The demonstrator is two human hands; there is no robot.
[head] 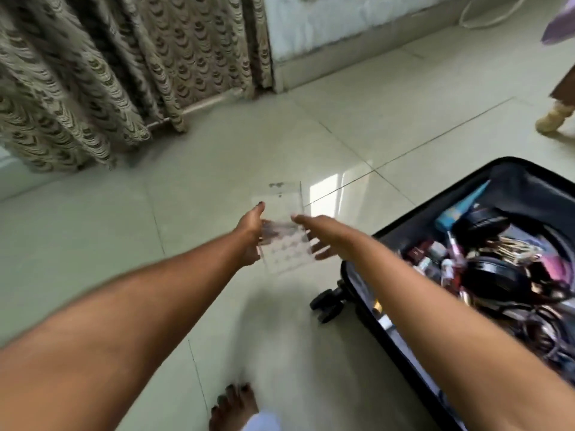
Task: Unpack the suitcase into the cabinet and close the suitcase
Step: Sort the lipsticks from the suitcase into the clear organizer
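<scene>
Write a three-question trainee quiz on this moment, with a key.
1. True or false: the suitcase lies shut on the floor.
2. What do the left hand and right hand hold between them?
A. a folded towel
B. a clear plastic box
C. a shoe
3. Fill in: the suitcase's black ______ point toward the person's bare foot.

Key:
1. False; it lies open, full of small items.
2. B
3. wheels
</scene>
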